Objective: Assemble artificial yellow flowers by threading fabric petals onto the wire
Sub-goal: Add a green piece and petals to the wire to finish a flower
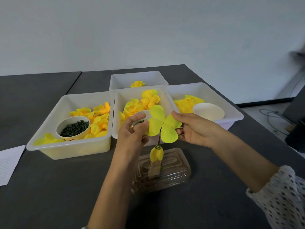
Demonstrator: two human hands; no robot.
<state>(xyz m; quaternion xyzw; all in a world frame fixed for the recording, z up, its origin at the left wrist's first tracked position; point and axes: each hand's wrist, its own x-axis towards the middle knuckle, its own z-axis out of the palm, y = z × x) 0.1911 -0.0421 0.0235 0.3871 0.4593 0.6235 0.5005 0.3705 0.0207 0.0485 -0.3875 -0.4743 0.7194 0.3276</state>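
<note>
We hold a four-lobed yellow petal piece point(162, 123) above the upright wire point(159, 137), which rises from a clear plastic stand point(165, 171) at the near middle of the dark table point(49, 187). Our left hand point(133, 131) pinches the lobe at nine o'clock between thumb and forefinger; our right hand point(196, 128) pinches the lobe at three o'clock the same way. The wire tip appears to sit at the small centre hole, and a closed yellow bud point(156, 153) with a green cap already rides lower on the wire, at six o'clock from the petal.

To do this step well, we judge it best to keep the piece flat and taut, centre the hole over the tip, and ease both sides down evenly so the fabric does not tear or bend the wire. Bins of loose petals point(100, 119) lie at twelve o'clock, beyond our hands.
</note>
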